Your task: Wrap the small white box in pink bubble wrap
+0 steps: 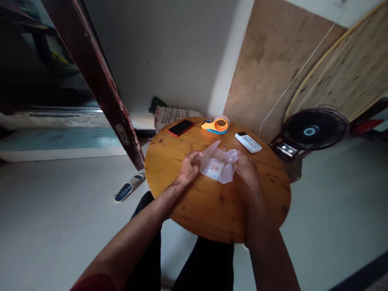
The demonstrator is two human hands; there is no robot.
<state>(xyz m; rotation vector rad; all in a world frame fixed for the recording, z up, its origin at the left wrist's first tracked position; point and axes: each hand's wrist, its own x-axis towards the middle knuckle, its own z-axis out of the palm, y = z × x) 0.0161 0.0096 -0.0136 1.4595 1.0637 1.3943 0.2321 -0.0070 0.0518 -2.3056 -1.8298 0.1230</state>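
A sheet of bubble wrap [228,173] lies partly unfolded on the round wooden table [194,210]. On it rests a small pale, flat item [215,167] with a reddish mark; its kind is too blurred to tell. My left hand [190,166] pinches the sheet's left edge, where a flap stands up. At the right side, my right hand [245,166] has its fingers closed on the crumpled edge of the same sheet. Parts of my fingertips are hidden behind the plastic.
Toward the table's far side lie a red-edged phone [181,127], an orange tape dispenser [218,124] and a white handheld device [248,142]. A black fan [312,131] stands right of the table. Slippers [129,188] are on the floor at left, beside a door frame [100,76].
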